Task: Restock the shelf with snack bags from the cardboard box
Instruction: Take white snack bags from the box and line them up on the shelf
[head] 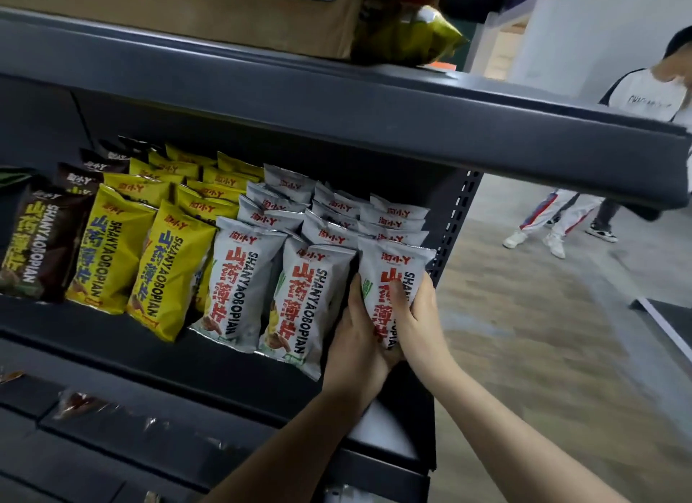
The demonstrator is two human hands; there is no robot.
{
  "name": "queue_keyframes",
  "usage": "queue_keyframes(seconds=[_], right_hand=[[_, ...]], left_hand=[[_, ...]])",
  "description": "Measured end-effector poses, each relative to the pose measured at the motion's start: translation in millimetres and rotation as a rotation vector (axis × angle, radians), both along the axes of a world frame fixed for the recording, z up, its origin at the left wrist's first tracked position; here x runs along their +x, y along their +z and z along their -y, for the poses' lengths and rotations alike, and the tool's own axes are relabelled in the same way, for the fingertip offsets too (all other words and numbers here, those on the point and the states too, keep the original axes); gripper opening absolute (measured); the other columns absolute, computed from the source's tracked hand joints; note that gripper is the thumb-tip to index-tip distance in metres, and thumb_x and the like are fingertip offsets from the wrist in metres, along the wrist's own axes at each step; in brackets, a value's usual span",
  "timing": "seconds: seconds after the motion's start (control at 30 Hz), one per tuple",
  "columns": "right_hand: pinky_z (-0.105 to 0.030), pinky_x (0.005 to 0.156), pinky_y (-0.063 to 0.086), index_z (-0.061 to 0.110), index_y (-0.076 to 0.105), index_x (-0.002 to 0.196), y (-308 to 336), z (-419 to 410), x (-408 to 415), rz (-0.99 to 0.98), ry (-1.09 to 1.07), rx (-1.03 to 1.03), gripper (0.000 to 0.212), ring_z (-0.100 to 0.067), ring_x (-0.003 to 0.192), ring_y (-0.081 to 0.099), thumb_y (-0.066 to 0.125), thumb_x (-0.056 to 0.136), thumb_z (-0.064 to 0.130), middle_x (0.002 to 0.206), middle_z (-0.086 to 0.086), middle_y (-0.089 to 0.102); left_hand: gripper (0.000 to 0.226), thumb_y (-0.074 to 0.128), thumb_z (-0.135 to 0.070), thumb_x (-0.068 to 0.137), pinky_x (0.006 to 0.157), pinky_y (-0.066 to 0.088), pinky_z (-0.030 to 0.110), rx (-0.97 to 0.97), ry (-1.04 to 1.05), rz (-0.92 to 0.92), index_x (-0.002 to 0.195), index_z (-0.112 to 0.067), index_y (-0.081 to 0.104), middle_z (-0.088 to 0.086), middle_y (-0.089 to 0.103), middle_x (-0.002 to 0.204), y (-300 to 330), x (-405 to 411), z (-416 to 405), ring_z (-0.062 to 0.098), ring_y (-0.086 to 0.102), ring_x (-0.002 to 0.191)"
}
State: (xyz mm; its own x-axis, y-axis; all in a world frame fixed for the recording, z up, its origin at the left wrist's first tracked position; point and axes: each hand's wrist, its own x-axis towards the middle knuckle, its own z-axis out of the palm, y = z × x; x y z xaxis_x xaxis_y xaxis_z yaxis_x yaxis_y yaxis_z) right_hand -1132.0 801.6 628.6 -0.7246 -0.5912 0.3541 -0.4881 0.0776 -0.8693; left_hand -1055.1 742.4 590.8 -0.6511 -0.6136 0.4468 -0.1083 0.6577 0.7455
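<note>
Both the left hand (355,338) and right hand (419,315) clasp a grey snack bag (393,278) at the shelf's (224,368) right end, seating it; next, likely letting go.

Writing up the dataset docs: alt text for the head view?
Both hands, left hand and right hand, hold a grey snack bag upright at the right end of a dark shelf. Rows of grey bags, yellow bags and brown bags stand beside it.

A grey-brown wood-effect floor (531,338) is seen beside a dark metal upright (455,218) with perforated slots, while a white wall (599,23) is lit evenly behind a bystander (644,102) in striped trousers.
</note>
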Motion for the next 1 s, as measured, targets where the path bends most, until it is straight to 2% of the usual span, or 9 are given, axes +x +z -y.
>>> queue_keyframes(seconds=[0.1,0.2,0.3,0.43,0.57,0.67,0.8,0.9,1.0], right_hand=[[-0.042,0.109,0.037,0.047,0.028,0.137,-12,-3,1,0.059,0.015,0.057,0.066,-0.003,0.130,0.042,0.041,0.079,0.077,0.137,0.022,0.045],[-0.032,0.105,0.039,0.047,0.027,0.137,-20,-10,4,0.066,0.060,0.115,0.072,0.003,0.126,0.044,0.042,0.074,0.080,0.134,0.027,0.046],[-0.022,0.094,0.039,0.050,0.030,0.132,-18,-14,7,0.076,0.080,0.153,0.059,0.006,0.119,0.048,0.042,0.080,0.075,0.129,0.027,0.049],[-0.015,0.086,0.040,0.045,0.040,0.127,-11,-16,8,0.115,0.101,0.195,0.045,0.003,0.114,0.052,0.043,0.085,0.061,0.126,0.022,0.054],[-0.008,0.070,0.045,0.036,0.044,0.115,0,-21,19,0.169,0.069,0.185,0.026,0.007,0.096,0.056,0.052,0.091,0.041,0.104,0.029,0.055],[-0.001,0.071,0.044,0.030,0.043,0.118,1,-26,27,0.130,-0.014,0.173,0.032,0.017,0.090,0.052,0.058,0.090,0.033,0.105,0.024,0.053],[-0.038,0.106,0.037,0.003,0.035,0.138,-5,-34,42,-0.070,-0.280,0.148,0.061,-0.022,0.126,0.043,0.063,0.088,0.023,0.135,-0.011,0.044],[-0.043,0.101,0.042,0.008,0.041,0.132,-7,-29,50,0.018,-0.257,0.146,0.055,-0.024,0.121,0.049,0.066,0.087,0.027,0.131,-0.010,0.050],[-0.036,0.081,0.051,0.020,0.050,0.111,-14,-16,53,0.080,-0.218,0.238,0.032,-0.016,0.100,0.060,0.068,0.085,0.026,0.109,0.001,0.062]], left_hand=[[0.086,0.042,-0.054,0.084,0.107,0.010,0.003,-0.076,0.110,0.062,0.150,-0.014,0.004,-0.003,0.024,0.152,-5,-4,-1,0.002,0.026,0.138],[0.079,0.017,-0.056,0.084,0.110,0.000,0.003,-0.151,0.222,0.102,0.150,-0.012,0.010,-0.001,0.023,0.153,-5,-6,-3,0.002,0.024,0.138],[0.071,0.038,-0.040,0.090,0.105,0.011,0.008,-0.201,0.198,0.107,0.149,-0.007,0.017,0.005,0.034,0.149,-1,-2,-3,0.011,0.038,0.134],[0.083,0.065,-0.029,0.081,0.095,0.033,0.012,-0.172,0.187,0.155,0.146,-0.001,0.023,0.011,0.052,0.132,1,1,-4,0.016,0.057,0.117],[0.093,0.077,-0.027,0.069,0.100,0.041,0.027,-0.266,0.148,0.191,0.141,0.006,0.028,0.019,0.052,0.129,0,14,-14,0.025,0.056,0.119],[0.070,0.066,-0.019,0.074,0.099,0.048,0.034,-0.366,0.056,0.086,0.134,0.001,0.037,0.017,0.051,0.130,6,41,-16,0.027,0.051,0.122],[0.047,0.048,-0.004,0.078,0.098,0.042,0.036,-0.461,0.104,-0.075,0.126,-0.005,0.044,0.018,0.051,0.125,15,82,11,0.029,0.047,0.117],[0.055,0.040,-0.027,0.089,0.105,0.039,0.045,-0.319,0.257,0.101,0.138,-0.004,0.034,0.022,0.041,0.137,9,97,40,0.036,0.040,0.128],[0.066,0.038,-0.034,0.094,0.113,0.028,0.041,-0.181,0.143,0.285,0.149,-0.008,0.012,0.014,0.024,0.150,3,101,53,0.031,0.024,0.140]])
